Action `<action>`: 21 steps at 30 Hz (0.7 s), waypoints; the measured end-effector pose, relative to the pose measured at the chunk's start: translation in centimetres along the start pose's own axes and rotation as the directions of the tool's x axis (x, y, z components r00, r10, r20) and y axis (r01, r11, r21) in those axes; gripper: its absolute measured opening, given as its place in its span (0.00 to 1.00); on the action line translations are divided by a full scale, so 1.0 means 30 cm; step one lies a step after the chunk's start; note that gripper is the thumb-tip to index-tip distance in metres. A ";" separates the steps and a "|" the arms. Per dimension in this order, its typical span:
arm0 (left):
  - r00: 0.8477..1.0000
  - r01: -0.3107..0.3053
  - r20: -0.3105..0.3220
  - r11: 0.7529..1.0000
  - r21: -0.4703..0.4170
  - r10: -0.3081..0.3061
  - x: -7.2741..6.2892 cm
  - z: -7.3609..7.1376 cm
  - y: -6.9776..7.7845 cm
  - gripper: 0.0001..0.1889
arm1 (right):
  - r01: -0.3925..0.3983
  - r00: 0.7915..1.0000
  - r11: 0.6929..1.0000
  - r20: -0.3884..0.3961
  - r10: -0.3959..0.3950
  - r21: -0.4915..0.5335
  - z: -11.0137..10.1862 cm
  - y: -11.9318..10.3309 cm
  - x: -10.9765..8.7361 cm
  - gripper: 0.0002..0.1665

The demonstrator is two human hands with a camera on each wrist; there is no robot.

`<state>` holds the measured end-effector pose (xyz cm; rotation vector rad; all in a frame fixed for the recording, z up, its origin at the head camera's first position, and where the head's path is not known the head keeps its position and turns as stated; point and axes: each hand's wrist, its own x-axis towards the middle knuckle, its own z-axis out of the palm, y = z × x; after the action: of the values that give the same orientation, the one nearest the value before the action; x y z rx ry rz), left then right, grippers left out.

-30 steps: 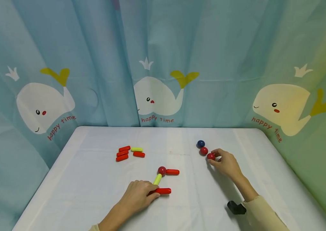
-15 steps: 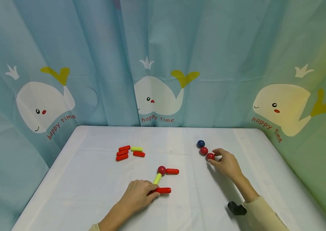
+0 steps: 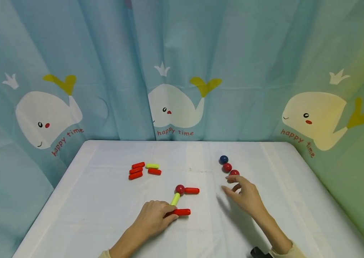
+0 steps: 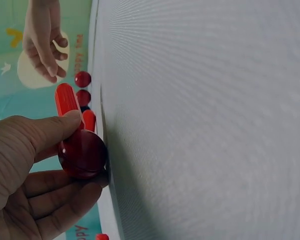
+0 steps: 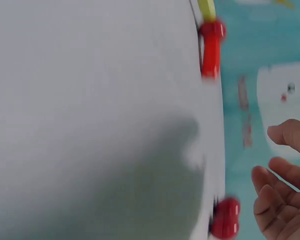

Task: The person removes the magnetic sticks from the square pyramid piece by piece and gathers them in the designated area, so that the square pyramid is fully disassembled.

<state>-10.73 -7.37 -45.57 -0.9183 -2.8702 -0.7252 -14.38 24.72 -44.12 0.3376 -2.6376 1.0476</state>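
In the head view my left hand (image 3: pixel 152 219) pinches a red stick (image 3: pixel 182 212) at its ball end. The left wrist view shows that dark red ball (image 4: pixel 82 156) against my fingers, with my thumb at the joint. A yellow-green stick (image 3: pixel 175 199) runs from there to another red ball (image 3: pixel 180 189), which has a second red stick (image 3: pixel 192 191) on its right. My right hand (image 3: pixel 245 197) hovers, fingers loosely bent and holding nothing, just in front of a red ball (image 3: pixel 234 172). Behind that ball sit another red ball (image 3: pixel 227 167) and a blue ball (image 3: pixel 223 159).
At the back left of the white table (image 3: pixel 104 200) lie several red sticks (image 3: pixel 135 176) and one yellow-green stick (image 3: pixel 152 166). A blue curtain (image 3: pixel 246 107) with whale prints stands behind the table. A black piece (image 3: pixel 259 252) juts out by the right sleeve.
My right hand has come away from the nearest red ball, moving toward me and slightly left; the ball stays in the row. My left hand keeps its grip in the same place.
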 end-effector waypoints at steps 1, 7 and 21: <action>1.000 0.000 -0.003 1.000 -0.003 0.000 -0.001 -0.001 0.000 0.08 | 0.006 1.000 1.000 0.018 -0.006 0.014 0.015 -0.021 -0.013 0.18; 1.000 -0.006 -0.016 1.000 -0.011 0.006 -0.002 0.002 -0.005 0.07 | -0.022 0.984 0.992 0.180 0.000 0.120 0.095 -0.134 -0.083 0.16; 0.999 -0.016 -0.049 0.999 -0.042 0.014 -0.004 0.006 -0.012 0.07 | 0.056 0.926 0.953 0.341 -0.162 0.299 0.213 -0.215 -0.124 0.14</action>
<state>-10.81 -7.62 -45.90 -0.9128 -2.8127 -0.7982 -9.99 16.12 -45.77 0.8049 -2.7319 1.4506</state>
